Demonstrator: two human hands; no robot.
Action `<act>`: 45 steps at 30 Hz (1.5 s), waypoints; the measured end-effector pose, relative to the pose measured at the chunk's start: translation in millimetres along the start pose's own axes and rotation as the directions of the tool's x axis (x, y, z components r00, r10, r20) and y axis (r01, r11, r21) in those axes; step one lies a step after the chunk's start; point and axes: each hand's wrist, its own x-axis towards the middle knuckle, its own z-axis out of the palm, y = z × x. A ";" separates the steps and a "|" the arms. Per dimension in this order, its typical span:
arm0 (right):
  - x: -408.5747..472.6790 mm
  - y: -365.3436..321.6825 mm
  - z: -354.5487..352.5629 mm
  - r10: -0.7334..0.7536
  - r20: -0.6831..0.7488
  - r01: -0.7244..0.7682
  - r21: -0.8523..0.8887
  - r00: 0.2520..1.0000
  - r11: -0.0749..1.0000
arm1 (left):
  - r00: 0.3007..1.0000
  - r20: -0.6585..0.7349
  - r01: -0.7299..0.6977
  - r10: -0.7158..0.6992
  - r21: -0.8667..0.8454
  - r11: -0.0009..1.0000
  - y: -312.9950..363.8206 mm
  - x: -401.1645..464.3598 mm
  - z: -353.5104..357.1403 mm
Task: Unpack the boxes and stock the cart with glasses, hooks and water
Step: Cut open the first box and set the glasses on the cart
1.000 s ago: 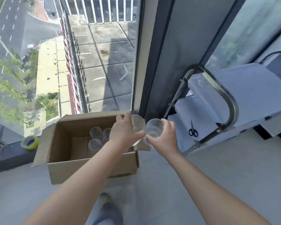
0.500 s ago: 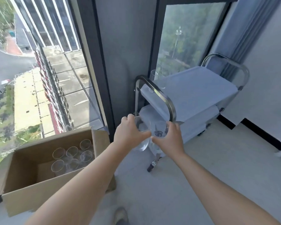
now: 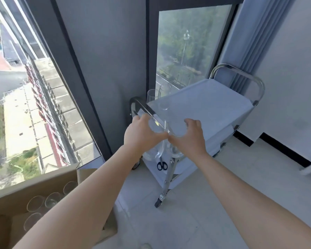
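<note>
Your left hand (image 3: 142, 134) grips one glass (image 3: 157, 130), your right hand (image 3: 188, 137) seemingly another, both over the cart (image 3: 205, 105) handle end. You're mid-stocking: next, set them beside the glasses at its top near corner; more wait in the box (image 3: 11, 194).

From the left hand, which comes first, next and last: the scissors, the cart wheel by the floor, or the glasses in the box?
Seen from the head camera, starting at the left hand:
1. Scissors, just below the hand on the cart's lower shelf.
2. Cart wheel, lower still, on the floor.
3. Glasses in the box, far off at lower left.
</note>
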 end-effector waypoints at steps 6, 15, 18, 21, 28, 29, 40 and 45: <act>49.0 3.7 -24.2 -0.024 -0.028 0.024 0.031 0.999 0.999 | 1.000 -0.013 0.000 0.000 -0.009 1.000 29.9 36.7 5.1; 128.4 43.2 -62.1 -0.060 0.037 0.059 0.024 0.998 0.998 | 0.997 -0.046 0.060 -0.062 -0.047 0.997 86.8 98.0 39.8; 163.8 61.1 -75.4 -0.084 0.079 0.083 0.007 0.993 0.996 | 0.989 -0.039 0.139 -0.143 -0.089 0.986 106.7 121.1 61.9; 195.7 76.6 -82.7 -0.094 0.127 0.094 0.005 0.987 0.996 | 0.966 -0.039 0.248 -0.255 -0.131 0.960 121.2 141.2 82.4; 263.8 103.7 -76.3 -0.097 0.264 0.089 0.040 0.960 0.995 | 0.928 -0.035 0.368 -0.372 -0.085 0.926 130.2 189.3 121.1; 274.7 106.5 -72.6 -0.096 0.277 0.088 0.042 0.956 0.995 | 0.924 -0.033 0.377 -0.381 -0.087 0.922 129.0 199.4 126.2; 396.5 128.1 -29.7 -0.092 0.356 0.090 0.021 0.930 0.996 | 0.890 0.001 0.454 -0.456 -0.106 0.885 119.4 310.9 174.5; 445.5 137.2 -17.1 -0.101 0.406 0.104 0.014 0.908 0.994 | 0.881 -0.020 0.468 -0.473 -0.112 0.877 126.3 349.4 191.1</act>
